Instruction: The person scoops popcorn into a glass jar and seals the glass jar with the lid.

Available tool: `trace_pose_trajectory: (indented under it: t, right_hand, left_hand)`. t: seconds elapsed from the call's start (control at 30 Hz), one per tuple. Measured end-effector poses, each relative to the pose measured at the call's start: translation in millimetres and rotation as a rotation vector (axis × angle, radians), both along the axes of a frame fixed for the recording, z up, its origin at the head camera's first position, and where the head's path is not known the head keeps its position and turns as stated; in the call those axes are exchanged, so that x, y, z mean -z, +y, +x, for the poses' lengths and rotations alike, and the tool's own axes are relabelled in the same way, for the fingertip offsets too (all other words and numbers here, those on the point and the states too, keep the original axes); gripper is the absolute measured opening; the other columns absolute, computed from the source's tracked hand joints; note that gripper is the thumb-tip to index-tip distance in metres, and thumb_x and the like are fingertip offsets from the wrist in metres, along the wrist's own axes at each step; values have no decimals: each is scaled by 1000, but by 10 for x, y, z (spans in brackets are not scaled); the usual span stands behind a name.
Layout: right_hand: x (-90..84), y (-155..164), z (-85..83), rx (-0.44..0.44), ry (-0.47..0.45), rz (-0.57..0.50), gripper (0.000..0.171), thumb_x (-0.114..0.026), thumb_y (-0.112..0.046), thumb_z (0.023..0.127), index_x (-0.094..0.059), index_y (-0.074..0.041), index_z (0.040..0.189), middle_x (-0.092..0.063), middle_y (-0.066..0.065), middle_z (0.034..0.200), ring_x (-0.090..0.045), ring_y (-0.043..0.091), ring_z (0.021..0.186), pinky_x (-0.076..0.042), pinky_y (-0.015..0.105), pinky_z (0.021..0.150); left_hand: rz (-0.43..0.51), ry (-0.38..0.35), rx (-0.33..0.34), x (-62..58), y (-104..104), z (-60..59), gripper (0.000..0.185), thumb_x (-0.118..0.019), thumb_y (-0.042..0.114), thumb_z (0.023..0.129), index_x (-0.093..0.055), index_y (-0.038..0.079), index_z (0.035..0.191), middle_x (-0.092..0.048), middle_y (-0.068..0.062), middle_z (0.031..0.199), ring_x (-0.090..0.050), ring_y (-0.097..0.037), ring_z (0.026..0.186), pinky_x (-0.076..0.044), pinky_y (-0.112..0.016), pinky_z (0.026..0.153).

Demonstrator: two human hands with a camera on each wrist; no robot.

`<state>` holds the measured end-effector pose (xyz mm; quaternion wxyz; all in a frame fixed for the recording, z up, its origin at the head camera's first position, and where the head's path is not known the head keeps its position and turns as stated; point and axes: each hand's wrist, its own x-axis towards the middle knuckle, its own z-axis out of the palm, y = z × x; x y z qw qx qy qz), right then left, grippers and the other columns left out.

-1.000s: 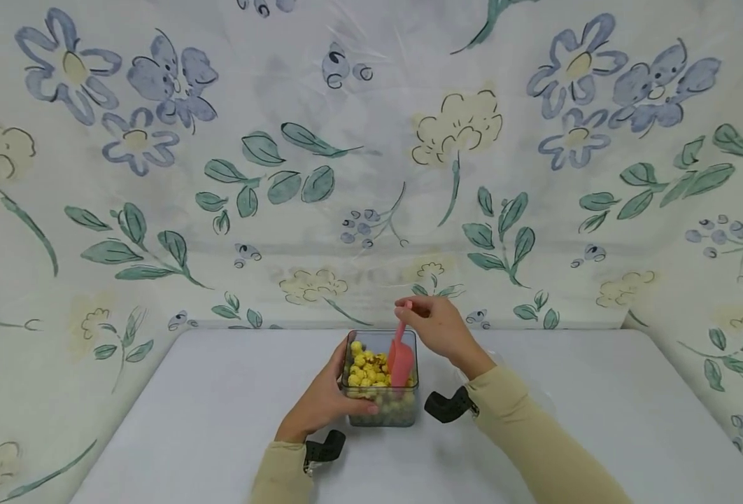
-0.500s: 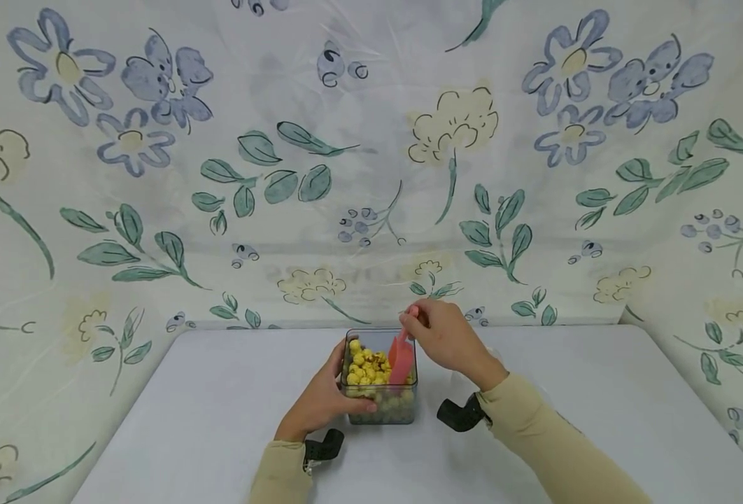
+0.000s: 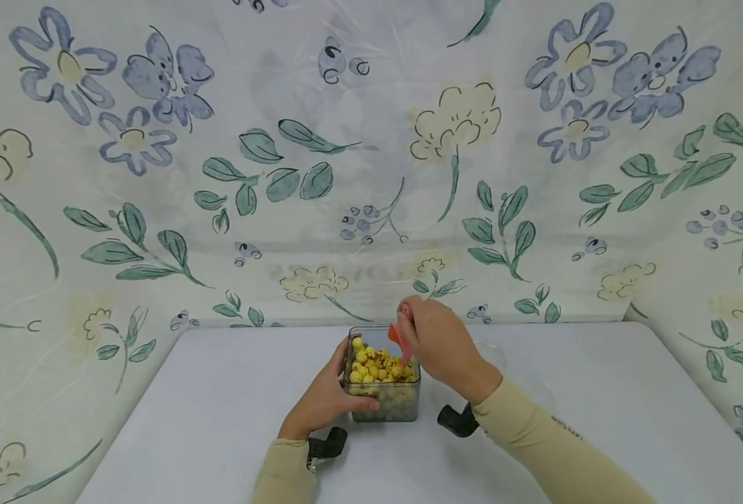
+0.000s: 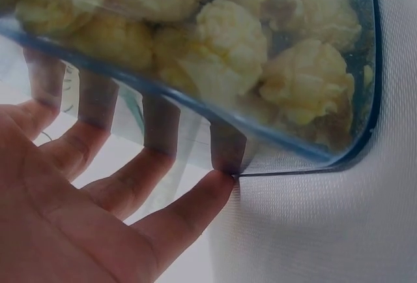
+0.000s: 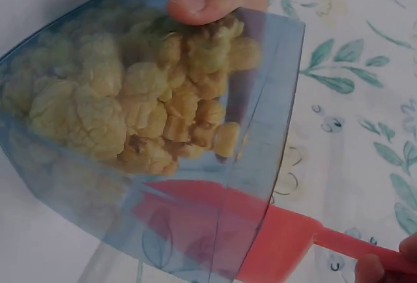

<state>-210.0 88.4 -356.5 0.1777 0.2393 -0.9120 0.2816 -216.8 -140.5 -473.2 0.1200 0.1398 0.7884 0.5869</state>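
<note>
A clear bluish plastic container [image 3: 384, 404] of yellow popcorn [image 3: 374, 364] stands on the table, its top uncovered. My left hand [image 3: 324, 402] grips it from the left, thumb across the front; in the left wrist view the fingers [image 4: 189, 211] touch its wall. My right hand [image 3: 443, 343] holds a pink-red scoop [image 3: 403, 343] by the handle above the container's right side. Through the wall in the right wrist view, the scoop's blade [image 5: 195, 218] reaches inside, beside the popcorn. Much of the scoop is hidden behind my right hand in the head view.
A transparent round-edged item [image 3: 492, 355] lies on the white table [image 3: 208, 420] to the right, partly behind my right wrist. Black wrist cameras [image 3: 329, 444] hang below both wrists. A flower-printed cloth [image 3: 371, 210] rises behind the table.
My right hand has turned, tilting the scoop so its blade is raised from the popcorn towards the container's right rim. My left hand keeps its hold on the container.
</note>
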Motion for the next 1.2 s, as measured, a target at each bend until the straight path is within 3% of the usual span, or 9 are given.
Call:
trace_pose_trajectory:
  t: [0.17,0.37,0.47,0.67,0.77,0.9,1.2]
  right_hand:
    - [29,-57,30,-9,44,116,16,-53,-16,105,-58,-2,103,-52,-3,68,-53,14,63,-43,25,53]
    - [80,-84,51,-69,146,202,15,-56,-14,104,-57,1,105,-51,-2,68,-47,12,60,-41,22,50]
    - [83,-69,40,-79,103,171,16,-53,-15,106,-57,0,106,-50,-2,69,-45,11,61,-41,23,52]
    - [119,0,-29,-63,-76,15,19,-46,-17,108,-56,-2,105,-49,-4,70,-47,10,62,-44,28,59]
    - [168,13,-52,-63,-122,4,21,-44,-19,109,-57,-2,107,-50,-5,70,-49,9,63,-45,28,60]
    - [240,13,-52,-53,-157,2,21,-44,-20,109,-55,-4,106,-48,-6,67,-48,8,60,-44,27,59]
    - [259,21,-36,-31,-160,-175,20,-46,-16,107,-58,-2,100,-45,-4,61,-42,9,50,-37,25,49]
  left_hand:
    - [-9,2,-9,0,-10,3,128,-94,25,71,-5,19,163,-39,-12,154,-57,-27,121,-50,-45,98]
    - [-6,-5,-14,13,-13,2,128,-94,25,71,-6,20,163,-40,-12,153,-57,-27,121,-50,-46,98]
    - [-13,2,-11,3,-5,3,128,-94,26,70,-6,20,163,-40,-11,154,-55,-27,123,-50,-46,99]
    - [-34,33,-9,-15,11,9,127,-94,27,71,-7,18,163,-38,-11,155,-52,-28,127,-48,-47,101]
    - [-42,33,-17,-19,17,7,127,-95,27,70,-9,19,163,-39,-9,155,-51,-27,128,-47,-48,102]
    - [-45,38,-12,-22,24,6,126,-94,28,71,-8,17,163,-37,-11,156,-50,-30,130,-46,-50,103]
    - [-33,25,-8,-36,21,28,127,-94,27,70,-8,20,163,-35,-8,158,-49,-28,131,-45,-49,104]
